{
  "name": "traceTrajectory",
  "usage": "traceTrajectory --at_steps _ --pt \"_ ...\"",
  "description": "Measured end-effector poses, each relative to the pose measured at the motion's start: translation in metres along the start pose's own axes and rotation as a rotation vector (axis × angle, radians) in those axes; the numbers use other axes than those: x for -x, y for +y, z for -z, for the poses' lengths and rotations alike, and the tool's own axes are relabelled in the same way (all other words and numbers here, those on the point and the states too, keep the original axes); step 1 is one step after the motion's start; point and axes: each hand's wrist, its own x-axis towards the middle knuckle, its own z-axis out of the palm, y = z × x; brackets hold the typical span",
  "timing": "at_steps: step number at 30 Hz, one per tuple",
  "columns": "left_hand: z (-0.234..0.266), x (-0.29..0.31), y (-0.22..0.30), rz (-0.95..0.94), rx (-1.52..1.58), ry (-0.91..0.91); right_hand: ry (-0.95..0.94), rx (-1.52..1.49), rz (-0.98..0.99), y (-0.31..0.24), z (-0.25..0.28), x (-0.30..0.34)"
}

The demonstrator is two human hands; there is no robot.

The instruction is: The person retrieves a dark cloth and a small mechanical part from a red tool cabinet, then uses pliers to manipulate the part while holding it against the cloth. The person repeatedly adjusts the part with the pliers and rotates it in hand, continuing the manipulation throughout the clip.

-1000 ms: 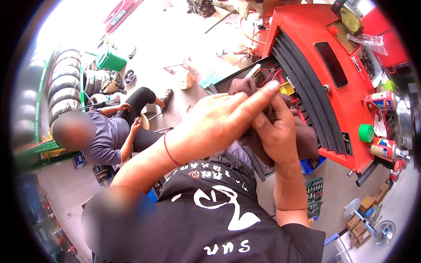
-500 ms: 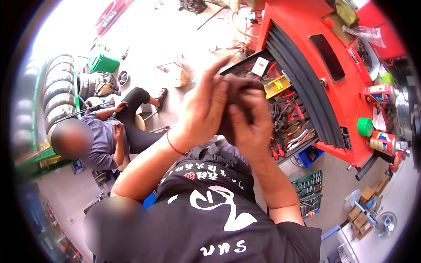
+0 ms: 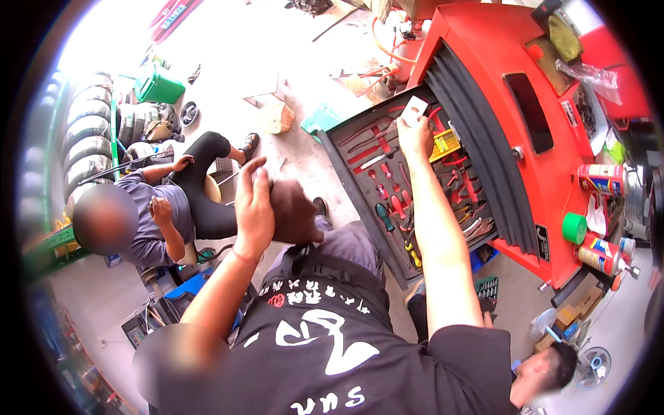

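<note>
My left hand (image 3: 254, 216) is raised left of centre, its fingers upright and close together. A dark brown cloth (image 3: 296, 211) hangs beside its palm, held on the thumb side; the thumb itself is hidden. My right arm reaches over a dark pulled-out tool drawer (image 3: 346, 155). At the drawer's far part my right hand (image 3: 415, 140) grips the near edge of a small white card-like piece (image 3: 415, 109). Close to that hand is a yellow case (image 3: 445, 145). Red-handled pliers, screwdrivers (image 3: 385, 216) and other hand tools lie in the drawer.
The red tool cabinet (image 3: 477, 41) stands at the right, with cans (image 3: 600, 180) and a phone-like black slab (image 3: 524, 102) on top. A person (image 3: 155, 207) sits at the left near stacked tyres (image 3: 90, 131). Another person's head (image 3: 550, 370) shows at lower right.
My right hand has left the brown cloth and reached right to the white piece. My left hand has moved left with the cloth. More of the drawer shows, and a person has appeared at lower right.
</note>
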Motion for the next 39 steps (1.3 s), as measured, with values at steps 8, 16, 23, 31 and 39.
traceTrajectory --at_steps 8,16,23,31,39 --pt "0.044 0.022 -0.018 0.175 -0.051 -0.007 -0.089 0.298 -0.343 0.034 -0.096 -0.066" --pt "0.058 0.016 -0.042 0.178 -0.037 0.071 0.055 -0.710 0.220 -0.007 -0.008 -0.003" --pt "0.045 -0.004 -0.044 0.153 0.051 -0.021 -0.056 -1.278 0.323 -0.094 0.118 -0.006" --pt "0.049 0.004 -0.023 0.098 0.119 -0.050 0.587 -0.301 0.250 -0.132 0.209 -0.064" --pt "0.053 0.010 -0.019 0.119 0.191 -0.027 0.413 0.462 0.075 -0.116 0.218 -0.150"
